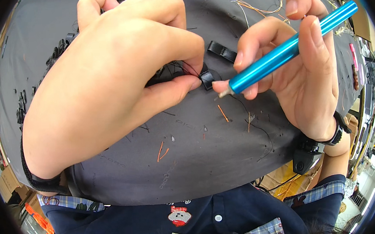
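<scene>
My left hand (110, 74) is closed, thumb and forefinger pinching the end of a small black folded strap loop (207, 78). Fine black thread (177, 65) shows at those fingertips. In my right hand (300, 83) lies a shiny blue pen-shaped tool (279, 55), slanting down to the left. Its pale, narrow tip (224, 94) points just below the pinched loop and appears apart from it. Another black strap loop (222, 51) rests on the dark cloth between the two hands. Part of the thread is hidden behind my left fingers.
Dark grey cloth (191, 177) covers the work surface. Scattered on it are orange thread scraps (161, 152) and black thread ends. Many black loops (59, 50) lie at far left, loose threads (262, 7) at far right, and a pink pen (354, 57) near the right edge.
</scene>
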`<state>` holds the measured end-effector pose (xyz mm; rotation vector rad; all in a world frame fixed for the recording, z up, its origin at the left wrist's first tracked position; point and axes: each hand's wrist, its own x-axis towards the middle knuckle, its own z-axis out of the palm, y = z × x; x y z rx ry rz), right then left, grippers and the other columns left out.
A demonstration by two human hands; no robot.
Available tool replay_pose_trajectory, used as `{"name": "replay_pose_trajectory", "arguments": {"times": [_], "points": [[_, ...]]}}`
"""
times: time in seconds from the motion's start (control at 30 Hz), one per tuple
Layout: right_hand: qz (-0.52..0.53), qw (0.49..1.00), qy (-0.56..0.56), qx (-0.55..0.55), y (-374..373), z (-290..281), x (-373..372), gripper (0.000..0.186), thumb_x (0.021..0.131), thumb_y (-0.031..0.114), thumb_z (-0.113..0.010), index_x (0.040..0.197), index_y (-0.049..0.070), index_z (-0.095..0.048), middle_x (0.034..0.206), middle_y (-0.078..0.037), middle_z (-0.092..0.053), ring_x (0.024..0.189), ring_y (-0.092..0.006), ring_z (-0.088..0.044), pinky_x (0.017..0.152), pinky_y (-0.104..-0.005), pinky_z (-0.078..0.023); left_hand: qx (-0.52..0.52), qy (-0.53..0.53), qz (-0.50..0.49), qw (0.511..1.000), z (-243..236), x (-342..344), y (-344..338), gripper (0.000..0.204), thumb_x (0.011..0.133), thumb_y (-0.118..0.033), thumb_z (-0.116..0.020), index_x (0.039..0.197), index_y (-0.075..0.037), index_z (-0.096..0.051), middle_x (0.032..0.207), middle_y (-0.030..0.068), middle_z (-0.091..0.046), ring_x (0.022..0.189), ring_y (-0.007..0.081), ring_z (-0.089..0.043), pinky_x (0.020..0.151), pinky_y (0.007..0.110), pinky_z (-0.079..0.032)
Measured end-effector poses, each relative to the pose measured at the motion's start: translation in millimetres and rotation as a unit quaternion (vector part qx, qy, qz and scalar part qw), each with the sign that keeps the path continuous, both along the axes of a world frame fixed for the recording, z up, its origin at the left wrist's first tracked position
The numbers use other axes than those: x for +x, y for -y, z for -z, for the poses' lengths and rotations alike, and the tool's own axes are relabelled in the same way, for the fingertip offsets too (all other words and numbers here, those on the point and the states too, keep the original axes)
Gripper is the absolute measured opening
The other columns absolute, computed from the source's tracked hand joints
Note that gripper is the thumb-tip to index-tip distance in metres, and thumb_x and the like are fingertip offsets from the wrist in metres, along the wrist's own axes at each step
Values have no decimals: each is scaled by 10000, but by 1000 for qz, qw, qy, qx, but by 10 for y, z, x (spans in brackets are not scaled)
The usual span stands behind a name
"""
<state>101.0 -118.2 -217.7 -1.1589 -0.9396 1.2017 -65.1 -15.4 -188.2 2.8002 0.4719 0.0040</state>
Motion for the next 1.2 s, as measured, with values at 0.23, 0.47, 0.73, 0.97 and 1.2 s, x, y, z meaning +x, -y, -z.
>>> {"name": "replay_pose_trajectory", "arguments": {"times": [0.23,0.47,0.73,0.97,1.2], "points": [[-1,1000,2,1,-15,-4,-15,276,964,410,-191,1068,162,-254,895,-199,-534,653,-198,-608,683,-445,-575,-5,-21,13,1000,-62,-56,-42,141,620,-84,-692,739,-113,-622,786,-4,-380,764,144,-407,794,318,-235],[3,1000,10,-4,-20,18,-63,263,963,416,-203,1031,169,-263,925,-208,-523,671,-213,-611,702,-458,-568,-16,-26,31,999,-65,-79,-85,127,625,-122,-697,745,-107,-661,784,0,-378,752,142,-409,786,313,-242],[-23,999,36,11,-7,78,-16,264,965,410,-214,1032,159,-263,932,-211,-508,696,-221,-607,726,-466,-558,11,-56,30,998,-152,-77,-145,98,651,-129,-691,745,-110,-671,790,3,-385,741,120,-408,749,292,-237],[-13,999,47,-3,-14,38,-39,262,967,401,-202,1034,153,-259,931,-207,-497,706,-221,-602,729,-466,-557,19,-53,31,998,-167,-74,-162,103,650,-135,-694,745,-100,-676,786,5,-397,721,117,-400,724,285,-247],[-8,998,60,-1,-12,41,-48,268,968,399,-199,1028,145,-255,926,-206,-496,710,-224,-607,718,-453,-563,29,-53,41,997,-166,-77,-171,108,650,-136,-692,750,-95,-678,777,5,-399,720,121,-400,710,278,-257]]}}
